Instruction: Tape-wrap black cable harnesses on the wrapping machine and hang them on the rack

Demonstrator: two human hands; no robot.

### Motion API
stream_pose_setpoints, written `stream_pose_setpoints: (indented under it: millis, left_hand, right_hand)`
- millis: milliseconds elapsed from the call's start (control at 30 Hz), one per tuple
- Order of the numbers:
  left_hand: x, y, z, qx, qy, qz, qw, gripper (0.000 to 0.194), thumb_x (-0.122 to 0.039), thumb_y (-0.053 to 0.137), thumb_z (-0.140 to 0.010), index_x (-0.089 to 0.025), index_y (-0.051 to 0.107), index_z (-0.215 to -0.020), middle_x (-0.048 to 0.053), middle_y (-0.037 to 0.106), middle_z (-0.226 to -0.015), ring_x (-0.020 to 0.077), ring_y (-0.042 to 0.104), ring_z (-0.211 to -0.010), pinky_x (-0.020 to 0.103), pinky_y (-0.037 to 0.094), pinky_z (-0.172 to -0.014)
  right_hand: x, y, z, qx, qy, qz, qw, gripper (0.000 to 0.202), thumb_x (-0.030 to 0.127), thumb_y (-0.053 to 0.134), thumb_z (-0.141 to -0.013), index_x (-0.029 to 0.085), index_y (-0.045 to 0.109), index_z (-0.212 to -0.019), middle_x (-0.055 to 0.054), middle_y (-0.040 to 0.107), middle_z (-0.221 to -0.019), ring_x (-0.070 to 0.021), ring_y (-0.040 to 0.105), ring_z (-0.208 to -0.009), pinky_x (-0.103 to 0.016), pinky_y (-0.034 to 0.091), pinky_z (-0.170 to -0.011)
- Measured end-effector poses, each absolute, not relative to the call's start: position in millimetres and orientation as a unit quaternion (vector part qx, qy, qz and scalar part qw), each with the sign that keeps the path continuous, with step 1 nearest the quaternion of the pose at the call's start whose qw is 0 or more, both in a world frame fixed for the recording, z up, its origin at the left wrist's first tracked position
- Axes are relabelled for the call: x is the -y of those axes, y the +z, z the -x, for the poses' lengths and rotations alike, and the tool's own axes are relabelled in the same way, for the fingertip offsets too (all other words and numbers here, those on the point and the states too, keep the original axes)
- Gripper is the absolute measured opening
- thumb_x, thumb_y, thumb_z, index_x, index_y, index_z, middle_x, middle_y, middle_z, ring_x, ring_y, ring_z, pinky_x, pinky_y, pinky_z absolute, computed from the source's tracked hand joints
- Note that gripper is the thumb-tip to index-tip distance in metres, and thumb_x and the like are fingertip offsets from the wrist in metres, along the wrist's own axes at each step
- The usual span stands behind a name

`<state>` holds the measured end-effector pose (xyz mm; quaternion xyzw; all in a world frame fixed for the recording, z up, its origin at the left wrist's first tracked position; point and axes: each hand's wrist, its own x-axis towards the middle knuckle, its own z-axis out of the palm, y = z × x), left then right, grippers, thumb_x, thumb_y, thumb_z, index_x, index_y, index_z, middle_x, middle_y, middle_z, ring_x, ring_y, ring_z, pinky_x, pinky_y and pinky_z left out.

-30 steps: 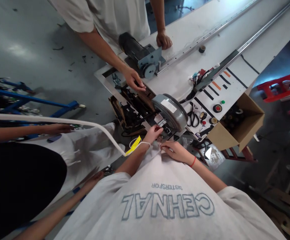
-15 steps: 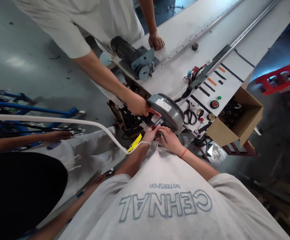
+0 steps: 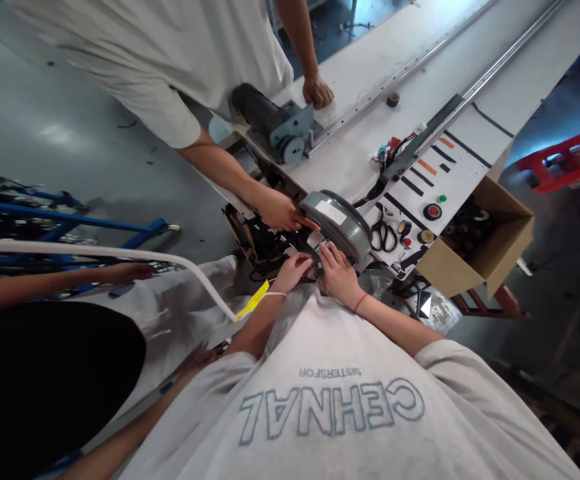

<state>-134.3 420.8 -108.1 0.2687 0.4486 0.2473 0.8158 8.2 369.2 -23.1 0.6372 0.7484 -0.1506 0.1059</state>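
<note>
My left hand [image 3: 294, 270] is in front of the machine's end, thumb and fingertips brought together. Whatever may be between them is too small to make out. Just to its right, my right hand [image 3: 339, 272] reaches forward with fingers stretched and slightly apart, touching the near side of a grey wheel [image 3: 350, 230] with a white label. A co-worker's hand [image 3: 283, 211] points a finger at small metal parts beside that wheel. Around my left wrist runs a thin white band; near it a yellow tag [image 3: 253, 300] hangs at the end of a white cord.
On the white table [image 3: 330, 163] lie scissors [image 3: 384, 233], tape rolls, buttons and black and orange strips. A black motor [image 3: 257, 107] stands at its left edge. An open cardboard box [image 3: 463, 267] is on the right. Another person's arms [image 3: 60, 283] reach in from the left.
My hands, close together before, have moved apart. The right fingers now stretch forward to the wheel, while the left hand has shifted slightly left. The co-worker's hand keeps pointing at the same area.
</note>
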Motion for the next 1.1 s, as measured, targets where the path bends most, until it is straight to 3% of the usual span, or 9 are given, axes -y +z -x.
stream_pose_setpoints:
  millis: [167,267,467,633,833,1000,1100]
  left_hand:
    - [-437,-86,147,-0.45,0.303,-0.506,0.671,0.007,-0.027,0.063,-0.084,-0.022,0.067,-0.086,0.007,0.065,-0.093,0.0231,0.059,-0.093,0.032,0.043,-0.094]
    - [-451,-77,137,-0.407,0.252,-0.651,0.589,0.01,-0.023,0.057,-0.088,-0.021,0.065,-0.083,0.009,0.065,-0.094,0.0258,0.056,-0.099,0.035,0.038,-0.1]
    - [-476,-71,122,-0.347,0.146,-0.798,0.47,0.013,-0.027,0.065,-0.086,-0.017,0.062,-0.079,0.013,0.063,-0.083,0.0302,0.059,-0.089,0.037,0.039,-0.087]
    - [-489,-73,126,-0.31,0.117,-0.781,0.53,0.019,-0.026,0.066,-0.084,-0.019,0.059,-0.068,0.007,0.06,-0.067,0.0235,0.06,-0.075,0.028,0.038,-0.073]
    - [-511,-76,132,-0.261,0.112,-0.771,0.57,0.023,-0.024,0.062,-0.085,-0.02,0.059,-0.062,0.002,0.058,-0.06,0.0175,0.052,-0.059,0.026,0.035,-0.065]
    - [-493,-95,149,-0.27,0.103,-0.668,0.686,0.043,-0.041,0.053,-0.092,-0.018,0.057,-0.056,0.002,0.053,-0.052,0.0143,0.046,-0.052,0.028,0.04,-0.063]
    - [-449,-108,141,-0.303,0.056,-0.562,0.768,0.04,-0.051,0.058,-0.089,-0.015,0.063,-0.07,0.004,0.062,-0.06,0.0175,0.056,-0.057,0.031,0.047,-0.065]
  right_hand:
    - [-364,-22,-12,-0.737,-0.16,-0.644,0.127,0.064,0.015,0.049,-0.089,0.01,0.038,-0.152,-0.011,0.029,-0.159,-0.0362,0.021,-0.147,-0.05,0.033,-0.115]
    - [-365,-14,-18,-0.741,-0.187,-0.636,0.107,0.064,0.014,0.05,-0.087,0.009,0.04,-0.15,-0.014,0.034,-0.157,-0.0347,0.024,-0.146,-0.051,0.034,-0.116]
    - [-350,22,-32,-0.753,-0.254,-0.607,-0.006,0.042,0.017,0.045,-0.091,0.011,0.057,-0.131,-0.016,0.056,-0.136,-0.0265,0.047,-0.131,-0.047,0.04,-0.112]
    - [-332,36,-29,-0.712,-0.296,-0.636,-0.034,0.03,0.018,0.046,-0.093,0.016,0.062,-0.118,-0.015,0.061,-0.127,-0.0252,0.056,-0.119,-0.045,0.047,-0.103]
    - [-334,30,-18,-0.699,-0.325,-0.635,-0.054,0.028,0.017,0.046,-0.093,0.016,0.062,-0.116,-0.013,0.064,-0.122,-0.0227,0.059,-0.113,-0.037,0.048,-0.1]
    - [-347,23,-22,-0.59,-0.314,-0.734,0.121,0.018,0.021,0.051,-0.092,0.015,0.067,-0.097,-0.013,0.07,-0.096,-0.0211,0.066,-0.082,-0.027,0.046,-0.072]
    - [-347,25,-35,-0.532,-0.332,-0.757,0.183,0.014,0.025,0.056,-0.09,0.016,0.067,-0.09,-0.01,0.071,-0.086,-0.0199,0.066,-0.077,-0.025,0.041,-0.065]
